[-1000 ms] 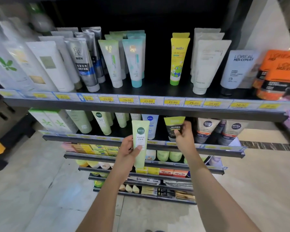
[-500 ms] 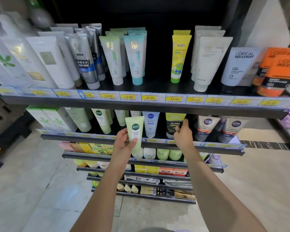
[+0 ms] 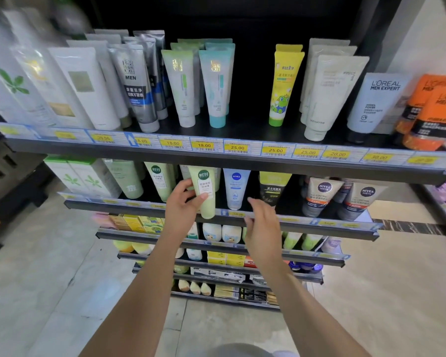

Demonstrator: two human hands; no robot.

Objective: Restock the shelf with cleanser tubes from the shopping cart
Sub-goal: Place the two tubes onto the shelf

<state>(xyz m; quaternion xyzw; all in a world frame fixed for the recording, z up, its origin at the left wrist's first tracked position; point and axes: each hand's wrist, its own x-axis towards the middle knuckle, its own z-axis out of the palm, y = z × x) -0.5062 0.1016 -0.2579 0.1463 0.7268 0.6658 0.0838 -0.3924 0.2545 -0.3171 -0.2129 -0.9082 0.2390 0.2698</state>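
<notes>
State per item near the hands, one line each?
left hand: grips the pale green cleanser tube
pale green cleanser tube: upright, cap down, at the second shelf's front edge
right hand: open, holding nothing
white-and-blue Nivea tube: standing cap down on the shelf
black-and-yellow tube: standing, untouched

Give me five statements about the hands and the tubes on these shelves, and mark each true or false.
1. The left hand grips a pale green cleanser tube. True.
2. The right hand holds the black and yellow tube. False: its fingers are spread and hold nothing, in front of the second shelf's edge.
3. The green tube is held cap up. False: its cap points down.
4. A white Nivea tube stands just right of the held tube. True.
5. The yellow frog tube stands on the second shelf. False: it is on the top shelf.
</notes>
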